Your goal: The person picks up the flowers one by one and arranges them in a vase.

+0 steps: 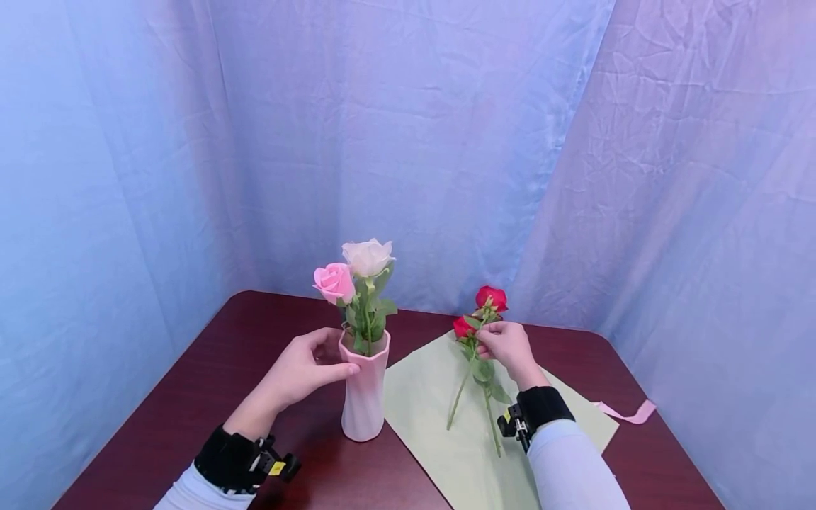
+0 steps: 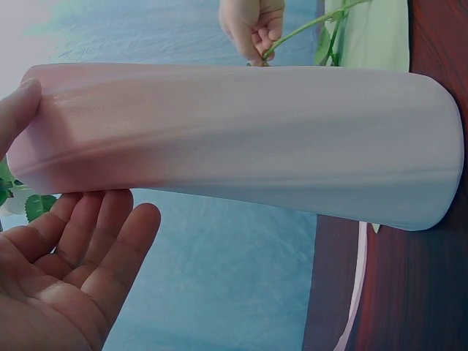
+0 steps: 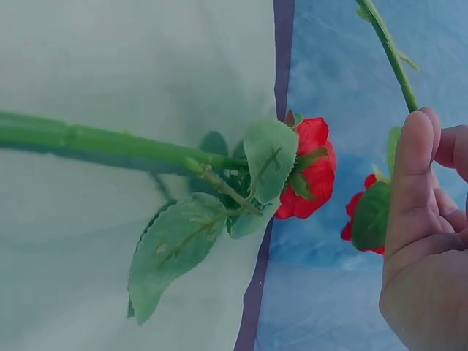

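My left hand (image 1: 306, 372) holds a pink-to-white vase (image 1: 365, 407) near its rim, thumb on the near side and fingers around the far side. The vase stands upright with a pink rose (image 1: 334, 283) and a white rose (image 1: 367, 258) in it. In the left wrist view the vase (image 2: 248, 139) spans the frame. My right hand (image 1: 508, 347) pinches the stem of a red rose (image 1: 491, 298), its bloom raised above the paper; the right wrist view shows that stem (image 3: 391, 55) between thumb and fingers. Another red rose (image 3: 311, 172) lies beneath, on the paper.
A pale green sheet of wrapping paper (image 1: 427, 411) covers the table's right middle, beside the vase. A pink ribbon (image 1: 637, 413) lies at the right edge of the dark red table (image 1: 268, 319). Blue-lilac curtains (image 1: 408, 142) hang behind and at both sides.
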`<state>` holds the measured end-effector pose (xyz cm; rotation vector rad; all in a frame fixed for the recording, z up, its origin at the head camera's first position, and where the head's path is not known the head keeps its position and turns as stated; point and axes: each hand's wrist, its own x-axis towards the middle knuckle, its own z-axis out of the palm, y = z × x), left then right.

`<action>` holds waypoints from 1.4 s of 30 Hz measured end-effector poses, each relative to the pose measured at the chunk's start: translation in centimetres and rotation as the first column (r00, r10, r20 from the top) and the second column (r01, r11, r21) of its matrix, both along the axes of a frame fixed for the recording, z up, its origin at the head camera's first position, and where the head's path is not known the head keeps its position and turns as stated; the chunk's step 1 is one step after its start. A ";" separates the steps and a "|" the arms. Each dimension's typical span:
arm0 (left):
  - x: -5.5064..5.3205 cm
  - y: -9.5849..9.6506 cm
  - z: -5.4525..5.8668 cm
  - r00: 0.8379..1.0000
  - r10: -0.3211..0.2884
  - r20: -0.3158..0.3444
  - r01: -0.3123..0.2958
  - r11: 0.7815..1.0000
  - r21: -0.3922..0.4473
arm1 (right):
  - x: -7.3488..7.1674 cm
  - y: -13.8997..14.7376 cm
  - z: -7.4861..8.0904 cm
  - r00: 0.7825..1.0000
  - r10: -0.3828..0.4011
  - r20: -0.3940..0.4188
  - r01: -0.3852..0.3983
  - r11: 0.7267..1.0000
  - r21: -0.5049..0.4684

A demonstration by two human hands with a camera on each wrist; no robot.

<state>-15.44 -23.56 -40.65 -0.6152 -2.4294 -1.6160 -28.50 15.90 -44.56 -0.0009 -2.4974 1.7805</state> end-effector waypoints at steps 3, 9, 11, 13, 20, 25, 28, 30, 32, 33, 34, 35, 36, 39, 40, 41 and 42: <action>0.0 0.0 0.0 1.000 -0.002 -0.003 0.002 1.000 0.003 | 0.2 -0.1 0.2 1.000 0.003 -0.002 -0.003 0.999 0.038; 0.0 0.0 -0.1 1.000 -0.005 -0.005 0.005 1.000 0.006 | 0.5 -0.1 0.5 1.000 0.009 0.003 -0.009 0.999 0.053; 0.0 0.0 0.0 1.000 -0.002 -0.006 0.002 1.000 0.005 | 0.6 -0.1 0.6 1.000 0.013 0.007 -0.013 1.000 0.022; -0.1 0.0 0.0 1.000 0.001 -0.007 -0.001 1.000 0.002 | 0.7 -0.1 0.7 1.000 0.013 0.005 -0.013 1.000 -0.024; -0.1 0.1 0.1 1.000 0.004 -0.010 -0.004 1.000 -0.005 | 0.9 0.2 0.8 1.000 0.023 0.013 -0.021 0.989 -0.145; -0.1 0.1 0.0 1.000 0.004 -0.008 -0.004 1.000 -0.003 | 1.2 0.4 1.0 1.000 0.025 0.018 -0.022 0.982 -0.186; -0.1 0.1 0.0 1.000 0.001 -0.005 -0.001 1.000 0.001 | 1.4 0.5 1.2 0.999 0.032 0.008 -0.030 0.978 -0.207; -0.1 0.0 0.0 1.000 -0.001 -0.006 0.001 1.000 0.004 | 1.4 0.5 1.3 0.999 0.035 -0.002 -0.035 0.973 -0.227; -0.1 0.0 0.0 1.000 -0.003 -0.011 0.003 1.000 0.005 | 1.4 0.6 1.3 0.999 0.036 -0.011 -0.037 0.968 -0.246; -0.1 0.0 0.0 1.000 -0.004 -0.013 0.004 1.000 0.005 | 1.4 0.6 1.3 0.999 0.035 -0.017 -0.038 0.966 -0.255; -0.1 0.0 0.0 1.000 -0.005 -0.015 0.005 1.000 0.006 | 1.4 0.7 1.3 0.999 0.034 -0.022 -0.039 0.963 -0.265; -0.2 0.0 0.0 1.000 -0.005 -0.017 0.005 1.000 0.006 | 1.4 0.7 1.4 0.999 0.034 -0.028 -0.040 0.961 -0.274; -0.2 0.0 0.0 1.000 -0.006 -0.017 0.006 1.000 0.006 | 1.4 0.7 1.4 0.999 0.032 -0.031 -0.040 0.958 -0.283; -0.2 0.0 -0.1 1.000 -0.005 -0.015 0.006 1.000 0.006 | 1.5 0.6 1.6 0.999 0.031 -0.042 -0.043 0.951 -0.305; -0.2 0.0 -0.1 1.000 -0.005 -0.014 0.005 1.000 0.006 | 1.5 0.5 1.6 0.998 0.030 -0.046 -0.043 0.949 -0.311; -0.2 0.0 -0.1 1.000 -0.004 -0.014 0.004 1.000 0.006 | 1.5 0.5 1.7 0.998 0.030 -0.051 -0.045 0.948 -0.316; -0.2 0.0 -0.1 1.000 -0.003 -0.013 0.003 1.000 0.006 | 1.6 0.5 1.7 0.998 0.028 -0.056 -0.044 0.945 -0.325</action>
